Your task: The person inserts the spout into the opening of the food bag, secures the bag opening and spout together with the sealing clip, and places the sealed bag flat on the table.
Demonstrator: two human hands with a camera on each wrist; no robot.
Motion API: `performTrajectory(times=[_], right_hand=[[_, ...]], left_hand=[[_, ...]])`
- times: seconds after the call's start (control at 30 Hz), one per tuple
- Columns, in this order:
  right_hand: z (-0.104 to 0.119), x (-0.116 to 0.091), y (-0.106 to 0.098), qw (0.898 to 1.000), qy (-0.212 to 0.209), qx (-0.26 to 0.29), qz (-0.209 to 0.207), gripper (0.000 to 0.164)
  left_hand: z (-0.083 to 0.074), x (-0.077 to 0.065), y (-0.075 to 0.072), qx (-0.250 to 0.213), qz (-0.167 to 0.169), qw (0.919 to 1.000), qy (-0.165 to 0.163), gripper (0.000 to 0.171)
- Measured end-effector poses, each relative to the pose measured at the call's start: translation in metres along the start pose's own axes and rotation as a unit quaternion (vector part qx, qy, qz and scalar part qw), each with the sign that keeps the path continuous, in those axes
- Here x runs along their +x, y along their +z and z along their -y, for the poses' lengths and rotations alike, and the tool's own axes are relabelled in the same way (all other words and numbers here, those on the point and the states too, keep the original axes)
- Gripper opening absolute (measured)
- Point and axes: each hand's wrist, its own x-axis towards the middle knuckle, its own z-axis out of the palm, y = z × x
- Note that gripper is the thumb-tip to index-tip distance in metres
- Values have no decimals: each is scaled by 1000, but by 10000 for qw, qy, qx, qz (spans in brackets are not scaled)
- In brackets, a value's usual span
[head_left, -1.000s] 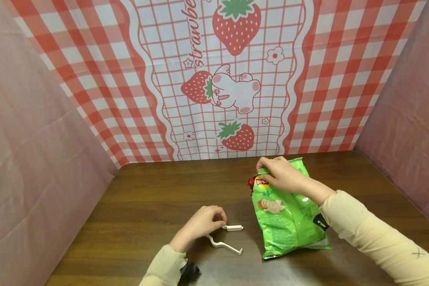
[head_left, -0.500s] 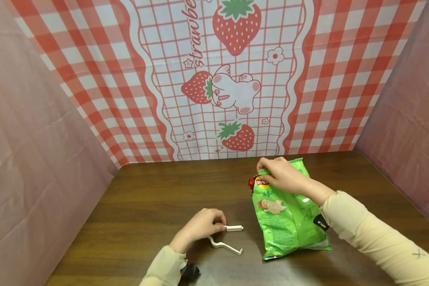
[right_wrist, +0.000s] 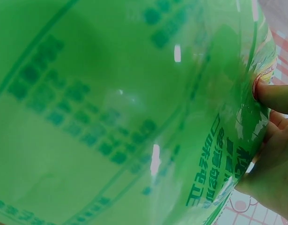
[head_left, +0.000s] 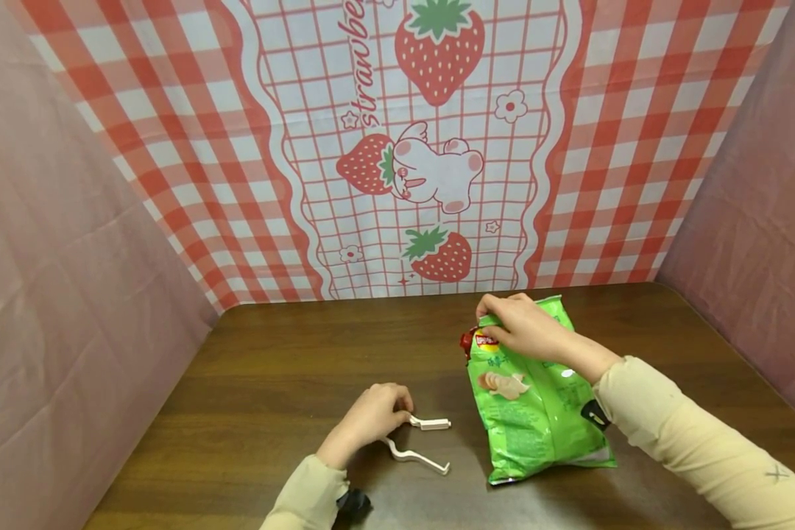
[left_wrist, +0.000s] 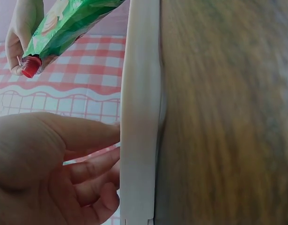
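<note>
My left hand (head_left: 374,412) pinches a white bag clip low over the table; its two arms are spread apart, one wavy with a hooked end, and the fingers hide where they join. Close up in the left wrist view, one arm of the clip (left_wrist: 141,112) stands as a pale strip at the fingertips. To the right lies a bright green chip bag (head_left: 536,419), plump and printed. Its upper left corner is gripped by my right hand (head_left: 520,324), thumb in front. A red ridged piece (left_wrist: 30,66) sticks out at that corner. The bag (right_wrist: 111,93) fills most of the right wrist view.
A dark brown wooden table (head_left: 305,353) lies under everything. Behind it hangs a red-and-white checked cloth (head_left: 192,147) with strawberry prints. Pink cloth (head_left: 59,294) walls in the left side, and more pink cloth (head_left: 755,258) the right.
My left fingertips have shifted slightly left and up along the clip, so a bit more of its shorter arm shows. The right hand keeps its grip and the bag stays in place.
</note>
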Motion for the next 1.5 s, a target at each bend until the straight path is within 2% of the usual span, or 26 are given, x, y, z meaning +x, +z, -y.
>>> performTrajectory(times=[0.27, 0.5, 0.7, 0.9, 1.13, 1.33, 1.5], right_hand=[[-1, 0, 1, 10000, -13, 5, 23, 17], [-1, 1, 2, 10000, -35, -3, 39, 17], [-1, 1, 2, 10000, -20, 1, 71, 17], [-1, 1, 1, 10000, 15, 31, 76, 16], [-1, 0, 1, 10000, 9, 16, 88, 16], [-1, 0, 1, 10000, 36, 24, 88, 16], [-1, 1, 0, 9999, 44, 20, 98, 16]], left_hand=[[3, 1, 4, -15, -323, 9995, -52, 10], [1, -1, 2, 67, -376, 9992, -147, 10], [-2, -6, -2, 201, -407, 9989, -78, 13], [-7, -13, -6, 245, -147, 9995, 119, 11], [-16, -19, -8, 650, 162, 9974, 279, 11], [-19, -23, -12, 1010, 491, 9921, 559, 21], [-21, -26, -12, 1254, 585, 9880, 683, 17]])
